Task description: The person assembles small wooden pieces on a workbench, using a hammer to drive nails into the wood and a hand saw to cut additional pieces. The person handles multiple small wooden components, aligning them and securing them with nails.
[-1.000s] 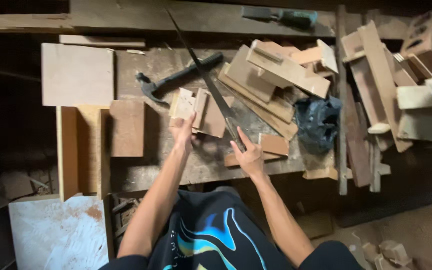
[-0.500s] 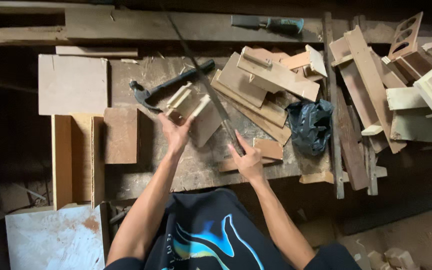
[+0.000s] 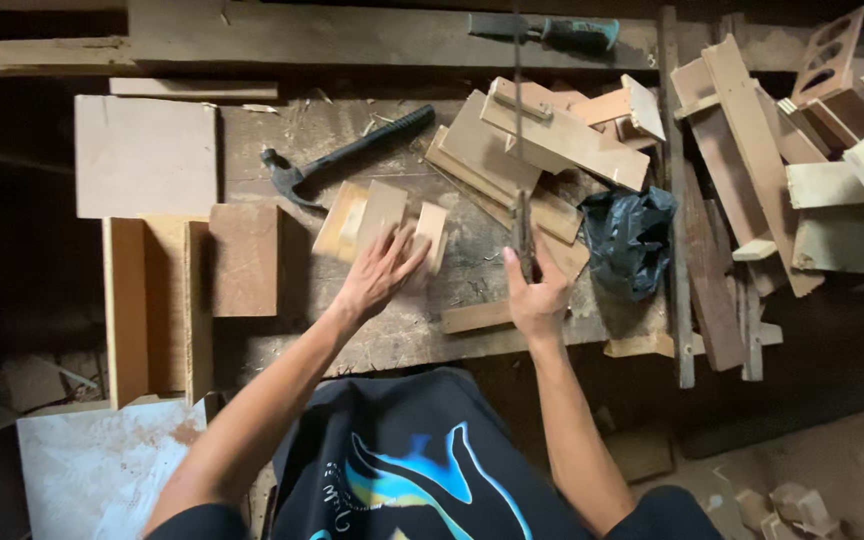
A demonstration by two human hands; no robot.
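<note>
Fingers (image 3: pixel 404 243) of the left hand (image 3: pixel 377 275) are lying spread and flat, pressing down on a small pale rectangular wooden block (image 3: pixel 384 215) that is sitting near the middle of a worn grey wooden workbench (image 3: pixel 402 330). Nothing is being pinched there; the palm is simply pinning the piece. The right hand (image 3: pixel 537 295) is wrapping closed around the dark handle of a thin-bladed hand saw (image 3: pixel 522 225), whose narrow blade is running straight away from the person over the bench, just right of the block and not touching it.

A black claw hammer with a ribbed grip (image 3: pixel 347 158) is lying diagonally just beyond the block. A crumpled black plastic bag (image 3: pixel 630 238) is sitting right of the saw, beside a loose heap of pale timber offcuts (image 3: pixel 542 140). A flat square pale board (image 3: pixel 145 155) is resting at the bench's left end.

Judging from this, the work in hand is steadying a piece for sawing. Doing it well is calling for firm downward pressure, with the 5 left fingertips kept clear of the blade's line, and for the piece to be bearing fully on the bench so it is not rocking. The saw wants a relaxed, straight wrist and light opening strokes; a skewed blade or a sliding block could be spoiling the cut or nicking a finger.
</note>
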